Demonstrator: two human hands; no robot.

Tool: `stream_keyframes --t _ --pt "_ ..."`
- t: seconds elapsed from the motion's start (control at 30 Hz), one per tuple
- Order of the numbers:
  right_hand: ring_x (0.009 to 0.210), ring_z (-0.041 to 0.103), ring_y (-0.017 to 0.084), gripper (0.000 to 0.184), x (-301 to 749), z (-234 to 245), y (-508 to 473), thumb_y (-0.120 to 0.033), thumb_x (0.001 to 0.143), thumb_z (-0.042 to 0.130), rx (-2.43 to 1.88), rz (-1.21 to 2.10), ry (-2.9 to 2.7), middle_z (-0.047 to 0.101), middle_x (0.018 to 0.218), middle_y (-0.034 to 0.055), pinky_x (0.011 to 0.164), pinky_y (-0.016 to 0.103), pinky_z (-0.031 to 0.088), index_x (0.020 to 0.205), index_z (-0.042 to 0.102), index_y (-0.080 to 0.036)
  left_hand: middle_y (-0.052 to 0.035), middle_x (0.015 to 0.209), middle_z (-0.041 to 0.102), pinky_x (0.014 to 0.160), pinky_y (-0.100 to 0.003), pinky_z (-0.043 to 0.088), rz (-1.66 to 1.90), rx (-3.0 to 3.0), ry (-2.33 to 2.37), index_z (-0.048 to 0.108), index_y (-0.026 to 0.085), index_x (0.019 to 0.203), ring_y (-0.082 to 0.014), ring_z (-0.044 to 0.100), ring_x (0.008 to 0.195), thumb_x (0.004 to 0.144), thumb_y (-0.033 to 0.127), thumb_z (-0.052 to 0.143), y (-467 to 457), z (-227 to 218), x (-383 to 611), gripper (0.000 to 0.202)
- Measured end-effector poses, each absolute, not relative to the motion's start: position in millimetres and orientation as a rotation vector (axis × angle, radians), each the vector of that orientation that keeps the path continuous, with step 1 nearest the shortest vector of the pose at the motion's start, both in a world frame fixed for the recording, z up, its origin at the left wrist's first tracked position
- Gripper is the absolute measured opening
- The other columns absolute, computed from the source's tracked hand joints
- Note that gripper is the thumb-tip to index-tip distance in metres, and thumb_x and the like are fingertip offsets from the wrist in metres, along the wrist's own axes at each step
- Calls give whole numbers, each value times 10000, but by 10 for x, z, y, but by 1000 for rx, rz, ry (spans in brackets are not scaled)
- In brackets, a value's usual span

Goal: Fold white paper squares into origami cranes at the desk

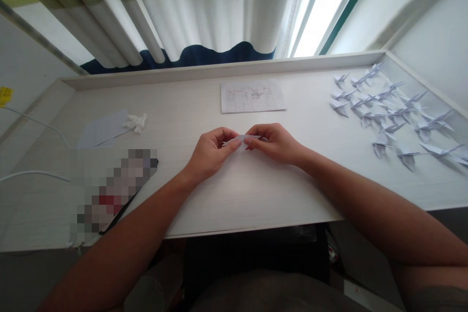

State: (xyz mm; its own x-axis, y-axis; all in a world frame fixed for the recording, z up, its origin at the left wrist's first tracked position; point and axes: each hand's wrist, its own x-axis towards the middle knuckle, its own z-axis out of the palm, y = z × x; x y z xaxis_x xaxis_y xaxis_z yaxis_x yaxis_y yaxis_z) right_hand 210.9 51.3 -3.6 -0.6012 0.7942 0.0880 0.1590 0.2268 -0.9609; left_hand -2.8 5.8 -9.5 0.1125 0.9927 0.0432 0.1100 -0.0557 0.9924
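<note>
A small folded piece of white paper point(243, 146) is pinched between my two hands, just above the middle of the desk. My left hand point(209, 154) grips its left side with thumb and fingers. On the opposite side, my right hand point(278, 144) holds the paper the same way, fingertips close to those of the left. Most of the folds are hidden behind my fingers. Something small and red shows under the right thumb; I cannot make out what it is.
Several folded paper cranes point(395, 128) stand at the right of the white desk point(234, 200). A printed sheet point(253, 97) lies beyond my hands. Leftward are paper sheets point(102, 129), a crumpled tissue point(136, 123), a blurred-out phone-like device point(124, 190) and a white cable point(34, 172).
</note>
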Motion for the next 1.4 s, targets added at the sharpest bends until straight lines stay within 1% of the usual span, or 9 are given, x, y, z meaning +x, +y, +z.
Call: stream_keyframes --t 0.17,0.27,0.43,0.53,0.67,0.77,0.87,1.0,1.4 --pt "774 747 197 375 2085 -49 520 -534 879 805 -858 1501 -1807 794 847 65 754 352 592 947 710 -177 -53 943 771 772 -318 572 1155 1523 1335 712 188 1042 -186 715 855 852 389 822 53 -101 -34 298" --pt "777 733 207 332 2088 -55 537 -495 874 809 -951 1473 -1769 789 818 61 771 375 581 923 682 -192 -42 1041 765 874 -364 576 1133 1806 1398 713 221 1071 -206 707 961 870 350 803 38 -96 -58 255" --pt "1067 657 297 133 2103 -117 571 -318 853 782 -1130 1000 -2034 771 1015 85 992 513 507 768 751 -220 -51 1006 751 941 -415 566 896 2175 1349 740 216 980 -235 682 1017 923 235 732 37 -104 -116 61" --pt "1161 591 336 137 2110 -161 577 -324 833 805 -1171 815 -2166 723 1131 96 1066 582 443 750 751 -229 -72 1053 748 964 -443 568 843 2276 1371 769 216 986 -254 670 1058 947 248 718 50 -128 -137 72" --pt "1151 582 335 141 2122 -173 584 -311 841 821 -1142 694 -2225 702 1176 98 1023 549 461 952 763 -245 -92 1236 768 1050 -508 533 811 2394 1363 794 229 1101 -287 661 1204 978 257 702 62 -141 -144 156" --pt "1143 602 313 23 2137 -146 585 -251 926 751 -991 602 -2336 742 1174 81 1034 515 436 914 771 -251 -88 1255 794 1056 -516 516 742 2436 1335 795 225 1154 -286 691 1214 1011 250 667 63 -135 -144 194" --pt "1074 642 282 154 2165 -109 585 -239 1002 664 -841 578 -2468 788 1094 66 1049 500 411 920 793 -247 -79 1263 802 1064 -522 494 701 2469 1365 802 239 1163 -290 691 1239 1025 274 655 52 -124 -145 205" --pt "1075 660 278 138 2204 -92 605 -293 1002 691 -722 589 -2545 805 1102 71 1050 476 424 1008 820 -245 -69 1293 788 1050 -503 494 648 2528 1380 815 260 1142 -288 662 1252 1041 308 639 33 -114 -144 208" --pt "1070 664 281 151 2210 -82 606 -281 1018 684 -692 604 -2540 813 1057 69 1007 465 455 974 823 -246 -62 1087 813 951 -438 520 797 2477 1268 817 237 1013 -253 719 1058 1032 262 666 80 -172 -168 154"
